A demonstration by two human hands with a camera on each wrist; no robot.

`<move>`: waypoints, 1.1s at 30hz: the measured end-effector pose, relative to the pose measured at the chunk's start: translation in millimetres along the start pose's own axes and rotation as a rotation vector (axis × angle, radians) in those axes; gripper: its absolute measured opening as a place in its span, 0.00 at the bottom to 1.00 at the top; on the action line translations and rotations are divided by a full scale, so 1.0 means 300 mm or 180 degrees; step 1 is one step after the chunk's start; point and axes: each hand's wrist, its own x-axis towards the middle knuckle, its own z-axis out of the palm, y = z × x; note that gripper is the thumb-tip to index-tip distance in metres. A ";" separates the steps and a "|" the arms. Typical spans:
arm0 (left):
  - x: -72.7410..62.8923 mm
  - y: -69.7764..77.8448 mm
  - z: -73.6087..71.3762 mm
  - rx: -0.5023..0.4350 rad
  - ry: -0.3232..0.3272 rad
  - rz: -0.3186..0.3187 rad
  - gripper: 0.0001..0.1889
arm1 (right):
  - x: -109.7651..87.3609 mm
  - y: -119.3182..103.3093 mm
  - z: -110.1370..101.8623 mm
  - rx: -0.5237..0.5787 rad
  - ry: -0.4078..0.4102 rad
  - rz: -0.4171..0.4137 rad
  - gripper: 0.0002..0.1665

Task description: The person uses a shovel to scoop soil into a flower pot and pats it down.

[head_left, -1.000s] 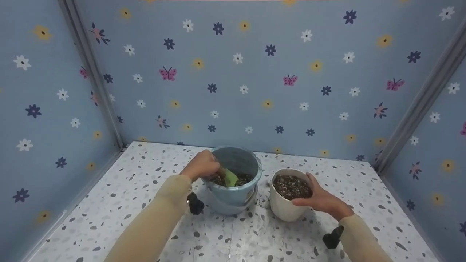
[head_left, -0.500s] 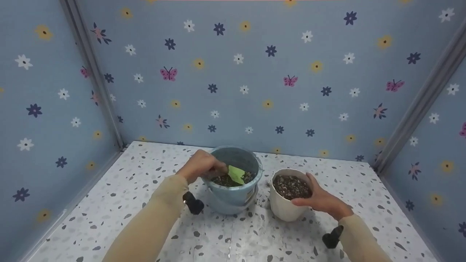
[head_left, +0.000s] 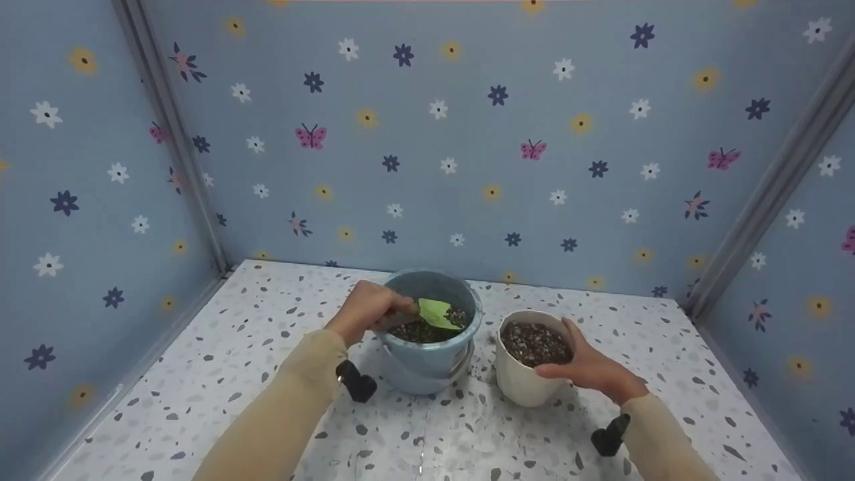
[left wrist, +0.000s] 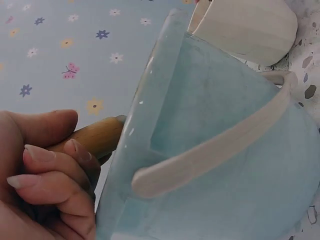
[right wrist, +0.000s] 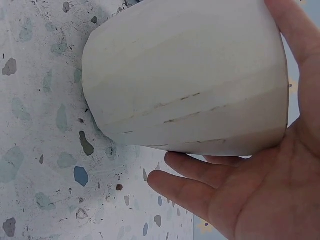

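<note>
Head view: my left hand [head_left: 371,307] grips a green, wooden-handled trowel [head_left: 439,314] inside the pale-blue plastic bucket [head_left: 424,361], seemingly to work dark soil [head_left: 415,333]; rightward, my right hand [head_left: 591,364] clasps a cream tapered pot [head_left: 524,387], probably steadying it.

Walls [head_left: 414,133]: blue, flower-and-butterfly print | Corner posts [head_left: 175,133]: grey, both sides | Tabletop [head_left: 227,347]: white, grey-speckled

Green scoop [head_left: 437,312]: blade concealed behind blue bucket [left wrist: 210,100], left wrist view.
White pot [right wrist: 185,75]: cropped by top edge, right wrist view; soil [head_left: 534,342] out of sight there.
Sleeves [head_left: 277,407]: cut off at bottom, head view.
</note>
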 end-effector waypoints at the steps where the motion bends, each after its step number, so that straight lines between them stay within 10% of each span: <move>1: -0.002 -0.002 -0.002 -0.0036 0.0013 0.0004 0.05 | 0.000 0.001 0.001 -0.0006 0.0008 -0.0003 0.74; 33: -0.045 0.007 -0.040 -0.0423 0.0016 0.0274 0.09 | 0.000 0.002 0.009 0.0070 0.0004 -0.0042 0.75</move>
